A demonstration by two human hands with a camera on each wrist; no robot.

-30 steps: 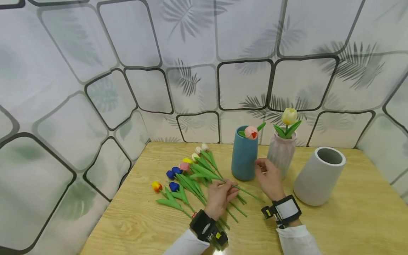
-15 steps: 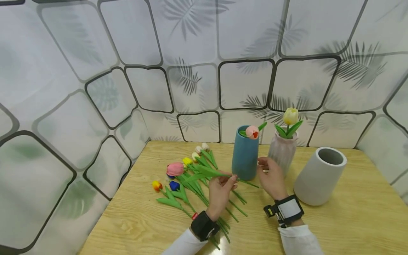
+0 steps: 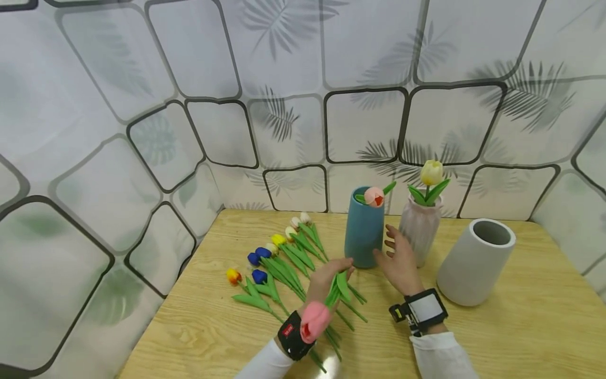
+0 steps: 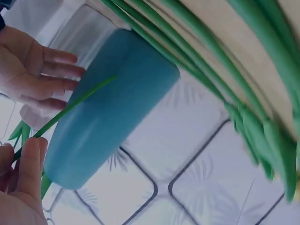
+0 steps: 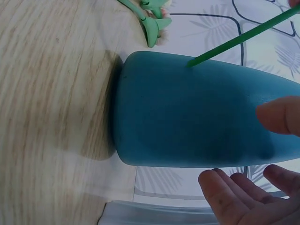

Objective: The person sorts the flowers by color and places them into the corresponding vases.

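My left hand [image 3: 324,281] pinches the stem of a pink tulip [image 3: 314,322] between thumb and fingers. The bloom hangs back over the wrist strap. In the left wrist view the bare green stem [image 4: 77,101] points across the blue vase [image 4: 117,103]. My right hand [image 3: 399,263] is held with loosely spread fingers beside that vase, on its right side, with nothing in it; the right wrist view shows its thumb [image 5: 279,116] in front of the vase wall. Another pink tulip [image 3: 375,196] rests low in the blue vase's mouth.
A pale pink ribbed vase [image 3: 418,231] holds a cream tulip [image 3: 432,173]. To its right stands a white vase [image 3: 473,268]. Left of the hands, several tulips lie on the wooden table [image 3: 189,326], including blue tulips [image 3: 259,276] and an orange tulip [image 3: 233,277]. Patterned curtain surrounds the table.
The left hand has lifted the pink tulip off the pile and turned it, so the bloom swung from the far left toward the wrist. The right hand's fingers have straightened beside the blue vase.
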